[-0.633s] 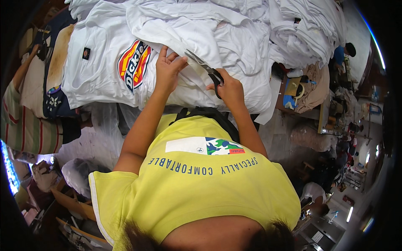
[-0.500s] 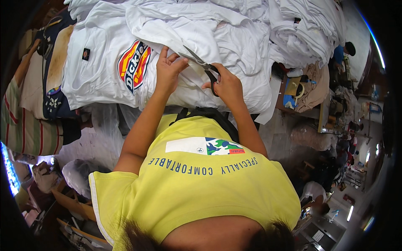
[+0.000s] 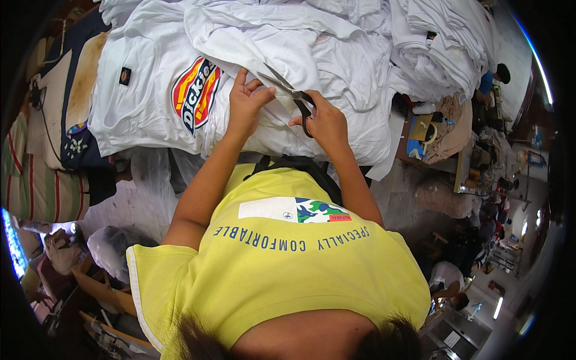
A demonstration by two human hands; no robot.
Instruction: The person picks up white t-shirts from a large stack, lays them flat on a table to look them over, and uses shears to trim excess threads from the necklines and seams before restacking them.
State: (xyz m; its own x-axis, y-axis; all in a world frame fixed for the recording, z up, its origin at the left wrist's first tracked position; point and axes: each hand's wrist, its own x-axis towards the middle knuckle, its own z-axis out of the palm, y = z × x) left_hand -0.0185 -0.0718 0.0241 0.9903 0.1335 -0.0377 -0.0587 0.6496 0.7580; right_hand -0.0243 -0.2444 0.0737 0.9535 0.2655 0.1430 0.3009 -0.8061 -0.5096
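In my right hand (image 3: 327, 120) is a pair of scissors (image 3: 296, 95) with black handles; my fingers are in its loops. The metal blades point up and left, a little apart, over white cloth. My left hand (image 3: 246, 111) rests against a folded edge of the white T-shirt (image 3: 144, 54), just left of the blades. Its thumb and fingers are spread, and some fingertips are partly hidden by the cloth. The shirt lies spread with a red, yellow and black logo print (image 3: 195, 96) and a small dark neck label (image 3: 125, 76).
A tall heap of white shirts (image 3: 444, 48) stands at the far right. Beyond it are a tape roll (image 3: 431, 133) and brown cloth (image 3: 453, 129). At left lie dark and striped fabrics (image 3: 48, 180). A plastic bag (image 3: 111, 252) is on the floor; other people work at the right.
Both hands and the scissors stay almost in place. At the far left, another person's arm has gone from view, and a dark object with a cord now shows there.
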